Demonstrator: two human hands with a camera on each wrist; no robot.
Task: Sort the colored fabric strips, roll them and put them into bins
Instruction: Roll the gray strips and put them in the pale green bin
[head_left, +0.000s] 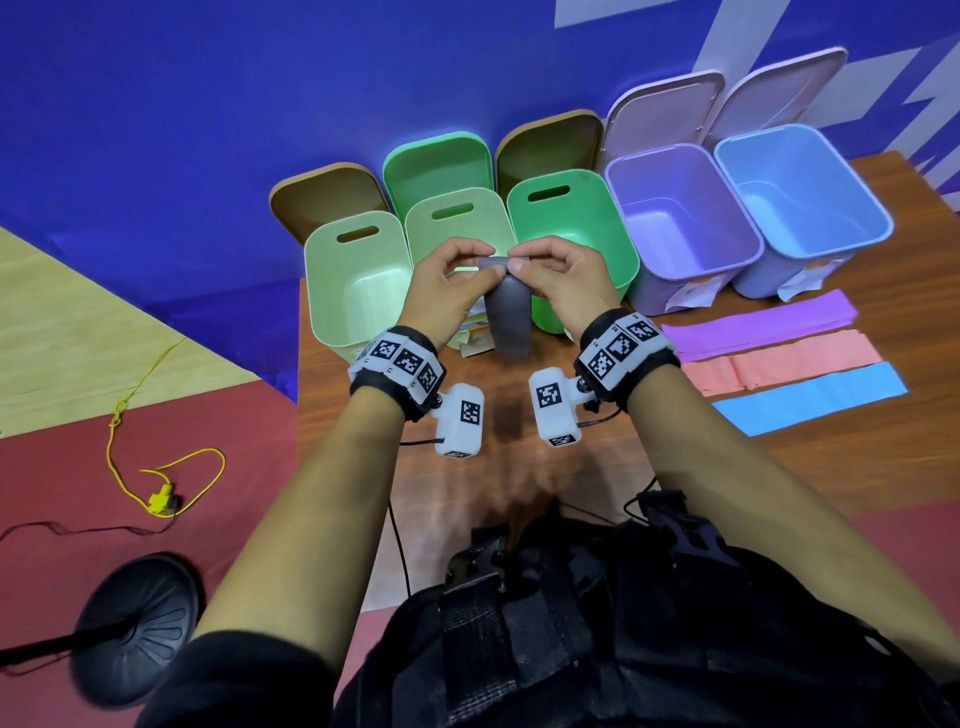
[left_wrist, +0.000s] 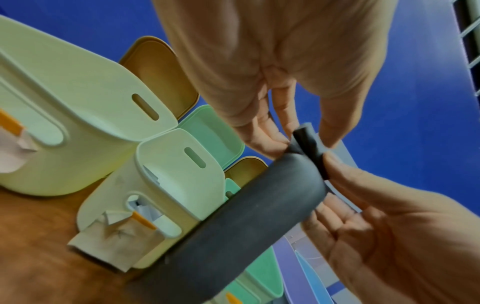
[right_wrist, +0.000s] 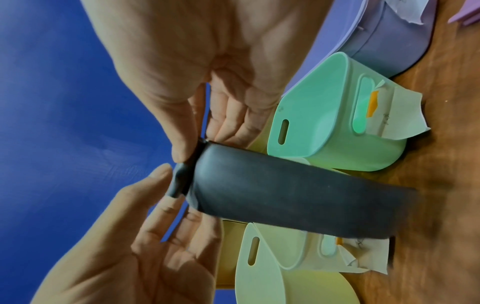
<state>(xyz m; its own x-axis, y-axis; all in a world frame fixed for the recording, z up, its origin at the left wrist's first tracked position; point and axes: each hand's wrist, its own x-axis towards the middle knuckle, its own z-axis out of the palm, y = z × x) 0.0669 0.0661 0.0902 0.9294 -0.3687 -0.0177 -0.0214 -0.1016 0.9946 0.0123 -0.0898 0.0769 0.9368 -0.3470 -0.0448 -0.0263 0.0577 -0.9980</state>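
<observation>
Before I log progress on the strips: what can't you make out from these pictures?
- Labels taped to the bin fronts: handwriting too small and blurred in both wrist views, hidden behind the hands in the head view.
- Middle pale green bin: its floor is hidden by both hands in the head view.
- Grey strip: how many turns are rolled, under the fingertips in every view.
- Purple strips: stacked, count unclear.

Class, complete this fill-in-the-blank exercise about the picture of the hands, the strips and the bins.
1. Both hands pinch the top end of the ____ strip.
2. Three strips lie flat on the table: purple, pink and ____.
3. The left hand and right hand are held in front of the ____ bins.

Missing words: grey; blue; green
</observation>
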